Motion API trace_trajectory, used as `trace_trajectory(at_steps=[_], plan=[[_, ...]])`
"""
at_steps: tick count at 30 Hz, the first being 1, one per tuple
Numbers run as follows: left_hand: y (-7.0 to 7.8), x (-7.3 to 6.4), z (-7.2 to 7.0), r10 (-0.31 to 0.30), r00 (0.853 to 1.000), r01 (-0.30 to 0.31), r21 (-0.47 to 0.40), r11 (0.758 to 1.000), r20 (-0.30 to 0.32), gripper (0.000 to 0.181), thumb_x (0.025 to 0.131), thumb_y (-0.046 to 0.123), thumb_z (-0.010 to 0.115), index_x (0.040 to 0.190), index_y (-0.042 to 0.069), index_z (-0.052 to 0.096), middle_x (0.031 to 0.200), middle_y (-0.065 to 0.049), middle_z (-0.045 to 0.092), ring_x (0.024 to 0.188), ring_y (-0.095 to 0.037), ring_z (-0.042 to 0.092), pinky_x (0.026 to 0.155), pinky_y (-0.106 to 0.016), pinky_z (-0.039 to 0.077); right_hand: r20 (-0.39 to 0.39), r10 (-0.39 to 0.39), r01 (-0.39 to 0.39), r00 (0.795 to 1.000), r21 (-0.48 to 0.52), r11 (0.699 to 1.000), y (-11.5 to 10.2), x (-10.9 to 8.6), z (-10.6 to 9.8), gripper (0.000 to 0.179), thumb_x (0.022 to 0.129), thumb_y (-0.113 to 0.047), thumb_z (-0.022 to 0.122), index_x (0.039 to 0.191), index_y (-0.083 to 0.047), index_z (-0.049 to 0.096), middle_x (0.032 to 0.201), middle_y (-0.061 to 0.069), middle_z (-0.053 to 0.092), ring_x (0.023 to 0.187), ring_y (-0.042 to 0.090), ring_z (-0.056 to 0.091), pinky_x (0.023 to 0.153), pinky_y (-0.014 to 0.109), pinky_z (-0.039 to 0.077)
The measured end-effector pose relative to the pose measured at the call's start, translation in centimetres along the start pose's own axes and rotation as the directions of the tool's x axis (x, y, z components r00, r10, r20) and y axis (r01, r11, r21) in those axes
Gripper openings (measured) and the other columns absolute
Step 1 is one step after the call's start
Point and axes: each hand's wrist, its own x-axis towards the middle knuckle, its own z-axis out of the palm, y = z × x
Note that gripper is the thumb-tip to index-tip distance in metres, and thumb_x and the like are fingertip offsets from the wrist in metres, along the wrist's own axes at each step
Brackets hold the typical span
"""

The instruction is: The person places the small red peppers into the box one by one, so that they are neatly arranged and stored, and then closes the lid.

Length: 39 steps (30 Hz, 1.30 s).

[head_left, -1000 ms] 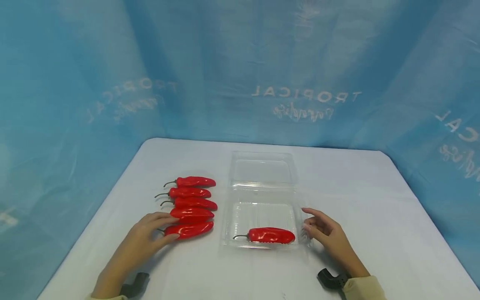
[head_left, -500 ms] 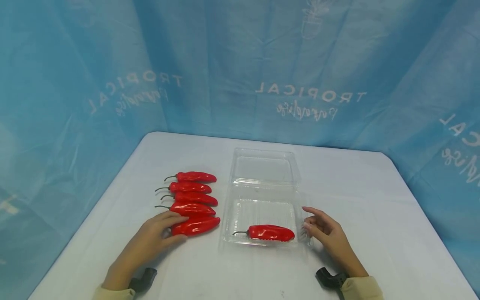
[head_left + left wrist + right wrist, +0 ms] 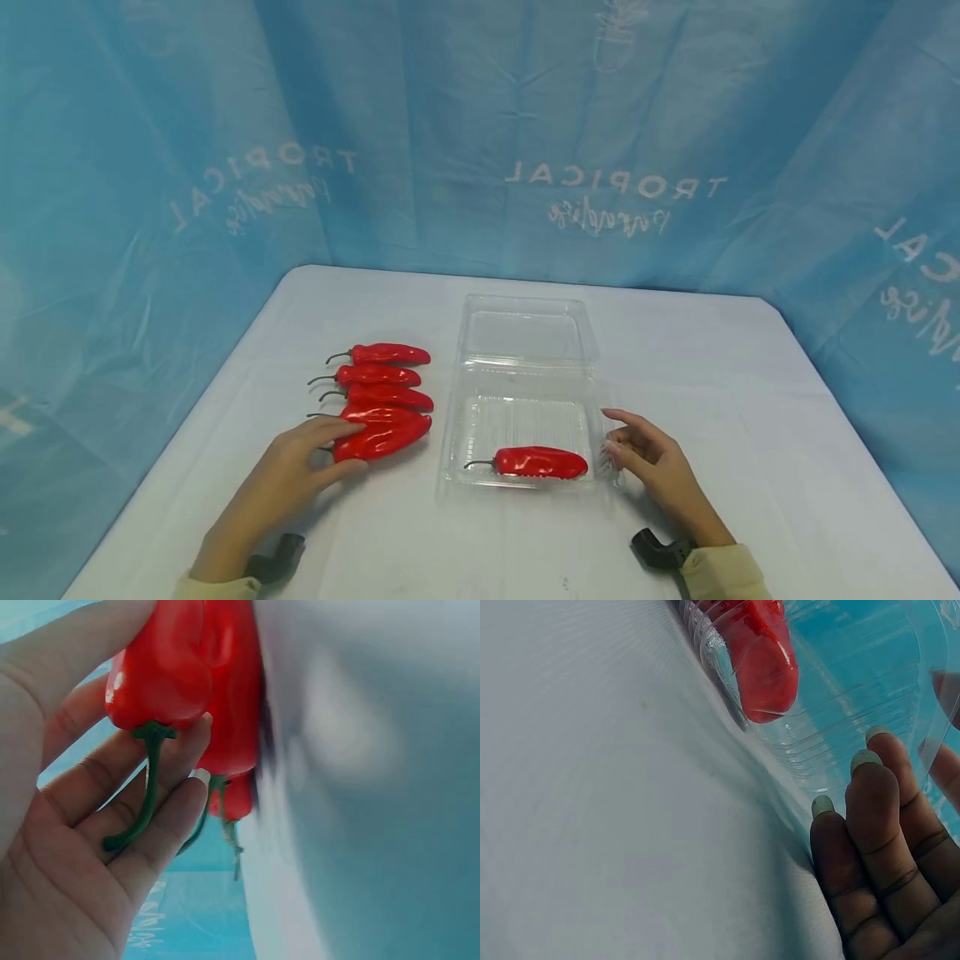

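One red pepper (image 3: pixel 386 439) is in the left hand (image 3: pixel 292 467), pinched between the thumb and the curled fingers near its stem end. Its tip points to about two o'clock; in the left wrist view its green stem (image 3: pixel 148 795) hangs bent in front of the fingers. Whether it touches the table cannot be told.

Toward twelve o'clock from it lie four more peppers (image 3: pixel 388 396), close together, stems toward nine and tips toward three. The nearest is partly covered by the held one.

At three o'clock from the held pepper, a clear plastic box (image 3: pixel 525 419) stands open, its lid (image 3: pixel 525 335) laid back toward twelve. Inside, along the six o'clock side, lies a single pepper (image 3: pixel 542 462), stem toward nine.

At the box's three o'clock side is the right hand (image 3: pixel 656 475), fingers slightly bent, the tips at the plastic edge; whether they pinch it cannot be told.

Beige sleeves (image 3: pixel 723 571) and black wrist pieces (image 3: pixel 658 552) show on both arms. Under everything is a white table (image 3: pixel 420 542); blue cloth (image 3: pixel 450 125) with reversed white lettering hangs from nine through twelve to three.
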Motion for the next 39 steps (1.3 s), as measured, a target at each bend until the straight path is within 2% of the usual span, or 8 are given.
trace_trajectory(at_steps=[7, 15, 21, 25, 29, 33, 37, 39], plan=[[0.4, 1.2, -1.0, 0.134, 0.987, -0.134, 0.005, 0.991, -0.083, 0.060, 0.076, 0.017, 0.092, 0.132, 0.013, 0.069, 0.124, -0.009, 0.070, 0.111, -0.031, 0.066, 0.082, -0.049, 0.061, 0.006, -0.008, 0.008, 1.000, 0.001, 1.000, -0.1, 0.0, -0.3, 0.049, 0.099, -0.014, 0.069, 0.145, -0.007, 0.054, 0.106, 0.019, 0.067, 0.078, 0.022, 0.066, 0.070, 0.029, 0.059], [1.6, 2.5, -0.8, 0.183, 0.977, -0.186, -0.014, 0.982, -0.107, 0.060, 0.075, 0.018, 0.093, 0.130, 0.014, 0.070, 0.125, -0.009, 0.070, 0.114, -0.032, 0.064, 0.080, -0.048, 0.061, 0.008, -0.005, 0.005, 1.000, 0.003, 1.000, 0.1, 0.2, -0.3, 0.048, 0.098, -0.014, 0.070, 0.144, -0.010, 0.055, 0.106, 0.017, 0.068, 0.078, 0.023, 0.067, 0.071, 0.029, 0.059], [2.9, 3.4, -0.3, 0.190, 0.979, -0.193, -0.033, 0.981, -0.076, 0.061, 0.075, 0.022, 0.094, 0.131, 0.018, 0.070, 0.125, -0.003, 0.069, 0.112, -0.025, 0.063, 0.079, -0.043, 0.063, 0.010, 0.000, 0.000, 1.000, -0.001, 1.000, 0.3, 0.2, -0.2, 0.048, 0.098, -0.014, 0.070, 0.144, -0.010, 0.056, 0.106, 0.016, 0.067, 0.079, 0.022, 0.068, 0.072, 0.029, 0.060], [4.0, 4.1, 0.1, 0.213, 0.975, -0.216, -0.047, 0.975, -0.064, 0.060, 0.076, 0.026, 0.093, 0.131, 0.022, 0.070, 0.126, 0.000, 0.068, 0.116, -0.023, 0.060, 0.080, -0.042, 0.062, 0.006, 0.023, -0.023, 1.000, -0.010, 1.000, 0.4, 0.2, -0.2, 0.049, 0.098, -0.018, 0.072, 0.144, -0.012, 0.056, 0.106, 0.014, 0.068, 0.080, 0.022, 0.068, 0.072, 0.030, 0.060], [5.6, 5.1, 0.7, 0.250, 0.966, -0.255, -0.074, 0.964, -0.069, 0.059, 0.076, 0.028, 0.093, 0.131, 0.024, 0.071, 0.127, 0.000, 0.067, 0.116, -0.023, 0.060, 0.079, -0.043, 0.063, 0.004, 0.045, -0.045, 0.999, 0.000, 0.999, 0.5, 0.2, -0.3, 0.049, 0.097, -0.021, 0.072, 0.144, -0.014, 0.057, 0.107, 0.012, 0.068, 0.082, 0.023, 0.069, 0.074, 0.030, 0.060], [7.5, 6.5, 1.4, 0.305, 0.950, -0.310, -0.095, 0.946, -0.060, 0.056, 0.077, 0.032, 0.092, 0.130, 0.025, 0.072, 0.124, 0.003, 0.068, 0.113, -0.020, 0.062, 0.080, -0.041, 0.062, 0.012, 0.012, -0.012, 1.000, 0.004, 1.000, 0.6, 0.2, -0.3, 0.048, 0.098, -0.018, 0.071, 0.144, -0.013, 0.056, 0.107, 0.013, 0.068, 0.082, 0.023, 0.069, 0.073, 0.031, 0.060], [9.3, 7.6, 2.2, 0.365, 0.931, -0.365, -0.106, 0.925, -0.019, 0.052, 0.081, 0.036, 0.088, 0.129, 0.025, 0.072, 0.119, 0.008, 0.069, 0.106, -0.013, 0.064, 0.081, -0.038, 0.062, 0.020, -0.015, 0.015, 1.000, 0.014, 1.000, 0.5, 0.1, -0.3, 0.048, 0.098, -0.014, 0.070, 0.144, -0.010, 0.056, 0.106, 0.015, 0.067, 0.080, 0.022, 0.068, 0.071, 0.030, 0.060], [10.2, 8.0, 2.7, 0.375, 0.927, -0.372, -0.100, 0.923, 0.005, 0.051, 0.081, 0.037, 0.088, 0.129, 0.026, 0.072, 0.118, 0.009, 0.069, 0.106, -0.011, 0.064, 0.082, -0.037, 0.061, 0.020, -0.010, 0.009, 1.000, 0.018, 1.000, 0.5, 0.0, -0.3, 0.048, 0.098, -0.015, 0.070, 0.144, -0.010, 0.056, 0.105, 0.015, 0.067, 0.079, 0.022, 0.067, 0.070, 0.029, 0.059]])
